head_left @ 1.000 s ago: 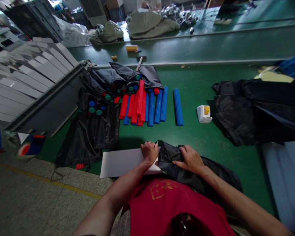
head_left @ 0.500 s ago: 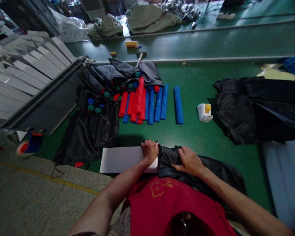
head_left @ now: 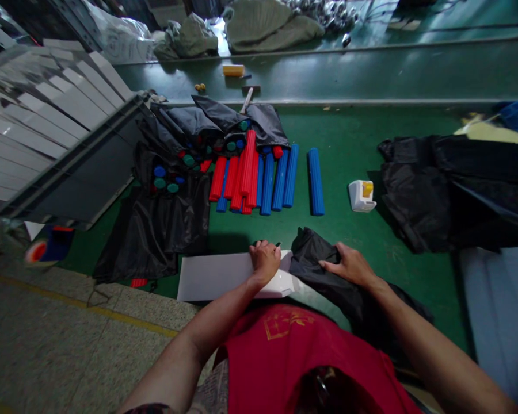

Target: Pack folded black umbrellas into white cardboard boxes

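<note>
Box (head_left: pixel 218 276) lower centre, long axis left-right, flaps (head_left: pixel 282 283) at right end. Left hand (head_left: pixel 266 264) over that end, can't tell if clenched. Right hand (head_left: pixel 353 265) pinches bag (head_left: pixel 313 253), just right of flaps.

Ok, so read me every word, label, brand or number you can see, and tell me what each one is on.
No text can be read.
Red top: gold print, too blurred to read.
White sack: faint marks, too blurred to tell whether they are letters.
</note>
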Motion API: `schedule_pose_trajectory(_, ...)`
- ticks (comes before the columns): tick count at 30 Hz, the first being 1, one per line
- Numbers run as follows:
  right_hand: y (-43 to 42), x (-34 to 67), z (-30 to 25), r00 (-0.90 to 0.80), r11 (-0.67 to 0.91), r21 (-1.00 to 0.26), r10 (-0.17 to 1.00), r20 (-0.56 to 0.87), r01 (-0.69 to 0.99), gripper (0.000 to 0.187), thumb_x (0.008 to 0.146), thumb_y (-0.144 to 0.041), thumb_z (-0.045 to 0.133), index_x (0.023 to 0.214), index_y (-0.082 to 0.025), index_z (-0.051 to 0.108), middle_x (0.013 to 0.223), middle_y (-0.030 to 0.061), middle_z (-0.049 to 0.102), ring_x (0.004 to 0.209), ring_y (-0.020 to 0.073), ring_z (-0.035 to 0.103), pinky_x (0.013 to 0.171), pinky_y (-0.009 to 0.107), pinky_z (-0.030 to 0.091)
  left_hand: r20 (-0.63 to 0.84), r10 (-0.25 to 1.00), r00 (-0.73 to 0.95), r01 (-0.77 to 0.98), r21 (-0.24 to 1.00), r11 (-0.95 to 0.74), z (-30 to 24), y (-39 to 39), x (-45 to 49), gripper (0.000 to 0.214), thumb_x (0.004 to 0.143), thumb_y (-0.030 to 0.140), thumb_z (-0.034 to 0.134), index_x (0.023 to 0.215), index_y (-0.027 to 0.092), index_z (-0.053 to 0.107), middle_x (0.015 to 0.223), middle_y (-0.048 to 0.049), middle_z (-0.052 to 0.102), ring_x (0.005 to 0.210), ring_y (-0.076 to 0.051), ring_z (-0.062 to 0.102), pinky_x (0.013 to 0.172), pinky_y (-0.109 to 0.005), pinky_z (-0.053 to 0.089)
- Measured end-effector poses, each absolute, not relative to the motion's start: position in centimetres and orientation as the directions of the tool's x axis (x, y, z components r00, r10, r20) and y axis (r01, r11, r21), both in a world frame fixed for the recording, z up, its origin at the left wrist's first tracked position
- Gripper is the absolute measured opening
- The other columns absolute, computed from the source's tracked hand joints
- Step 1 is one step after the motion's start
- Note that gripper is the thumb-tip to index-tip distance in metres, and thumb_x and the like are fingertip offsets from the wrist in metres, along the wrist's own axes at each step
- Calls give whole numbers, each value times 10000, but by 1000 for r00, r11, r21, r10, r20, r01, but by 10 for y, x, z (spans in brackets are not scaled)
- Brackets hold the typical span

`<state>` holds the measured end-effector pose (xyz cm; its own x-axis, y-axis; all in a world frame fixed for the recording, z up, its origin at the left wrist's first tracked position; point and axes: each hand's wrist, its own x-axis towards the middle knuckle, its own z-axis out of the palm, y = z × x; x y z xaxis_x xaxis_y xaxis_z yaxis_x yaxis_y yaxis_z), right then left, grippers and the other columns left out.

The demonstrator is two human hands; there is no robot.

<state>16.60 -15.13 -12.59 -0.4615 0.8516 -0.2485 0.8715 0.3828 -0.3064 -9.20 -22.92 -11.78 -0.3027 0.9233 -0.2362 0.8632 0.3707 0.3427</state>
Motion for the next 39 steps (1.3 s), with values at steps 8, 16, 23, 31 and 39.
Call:
schedule_pose_trajectory(8,-160,160,-106,-531,427,-436,835,-147,792,462,738,-622,597,907,-198,522,779,68,645,712,237,643,616,292,444,-277,911,-305,848,356,392,-114,-226,-89,250,904,333,507,832,212,714,950,-67,676,991,-220,545,857,-365,326)
schedule_pose_trajectory(16,-191,129,-126,-695,673,-179,709,-116,717,626,880,-592,470,1296,-125,491,942,141,621,786,252,620,668,308,449,-327,898,-295,847,345,404,-112,-220,-85,285,907,359,495,831,232,739,953,-70,682,987,-223,552,855,-366,341)
schedule_pose_trajectory(23,-197,137,-125,-692,683,-115,718,-79,722,651,908,-568,436,1381,-121,468,915,155,593,813,282,570,710,368,432,-339,893,-297,846,341,410,-109,-219,-85,291,906,350,489,841,219,741,960,-78,691,995,-231,560,845,-367,344)
schedule_pose_trajectory(31,-231,110,-105,-820,798,-324,563,100,508,452,848,-528,587,1261,-342,590,1332,106,512,1152,333,441,928,525,295,-334,897,-289,859,323,397,-106,-220,-85,309,918,346,465,851,217,738,968,-78,692,998,-228,559,842,-368,345)
schedule_pose_trajectory(39,-239,106,-119,-870,839,-397,464,167,371,259,905,-185,511,1088,-236,688,1247,105,602,1086,259,514,923,448,386,-345,894,-284,864,313,395,-105,-219,-85,318,923,342,456,871,215,743,973,-89,685,1001,-232,551,853,-376,342)
